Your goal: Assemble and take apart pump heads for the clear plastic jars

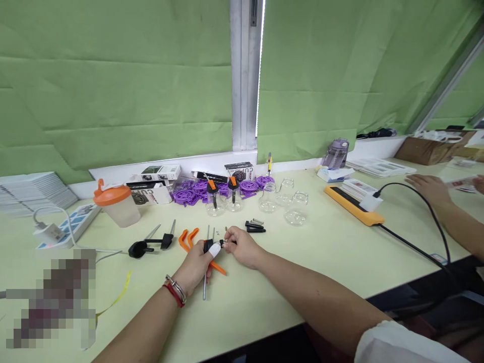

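My left hand (194, 264) grips a black plastic part with thin metal rods (204, 290), and an orange strip (218, 267) sticks out beside it. A white covering wraps the thumb. My right hand (242, 246) is closed in a pinch against the right side of the black part; whatever lies between its fingertips is too small to make out. Behind my left hand rest two bent orange pieces (183, 240). Further left are a black round-headed part (138, 249) and a black block with rods (167, 241). Black tubes (255, 228) and a spring (257, 221) lie beyond my right hand.
Several glass jars (295, 214) stand at the back, two with black-and-orange tops (233, 187). Behind them are purple plastic parts (185, 195). An orange-lidded cup (117, 204) stands left, a yellow power strip (353, 206) right. Another person's hand (427, 191) is far right.
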Available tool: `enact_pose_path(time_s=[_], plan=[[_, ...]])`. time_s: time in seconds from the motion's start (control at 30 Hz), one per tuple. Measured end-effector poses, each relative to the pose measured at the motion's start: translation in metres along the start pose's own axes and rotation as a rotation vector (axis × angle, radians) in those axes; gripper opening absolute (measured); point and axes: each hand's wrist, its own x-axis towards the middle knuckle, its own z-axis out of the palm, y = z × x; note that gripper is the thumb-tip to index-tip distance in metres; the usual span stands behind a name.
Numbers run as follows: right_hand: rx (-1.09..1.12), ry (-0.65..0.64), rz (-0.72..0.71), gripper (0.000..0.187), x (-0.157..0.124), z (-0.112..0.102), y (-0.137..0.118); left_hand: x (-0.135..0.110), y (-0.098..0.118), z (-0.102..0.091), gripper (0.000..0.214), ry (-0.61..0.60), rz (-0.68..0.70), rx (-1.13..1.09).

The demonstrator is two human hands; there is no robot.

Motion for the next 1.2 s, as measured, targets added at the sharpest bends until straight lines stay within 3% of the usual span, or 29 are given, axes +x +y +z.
enact_pose_path(time_s=[0.37, 0.7, 1.2], plan=[[-0.004, -0.008, -0.021, 0.018, 0.001, 0.000, 0.005, -0.004, 0.006, 0.001, 0.034, 0.009, -0.014, 0.022], [-0.034, -0.033, -0.016, 0.022, -0.001, -0.002, 0.001, -0.002, -0.001, -0.003, 0.037, 0.004, -0.018, -0.038], [0.062, -0.026, -0.021, 0.014, -0.006, -0.005, -0.005, -0.008, 0.000, -0.015, 0.036, -0.065, 0.010, -0.157]])
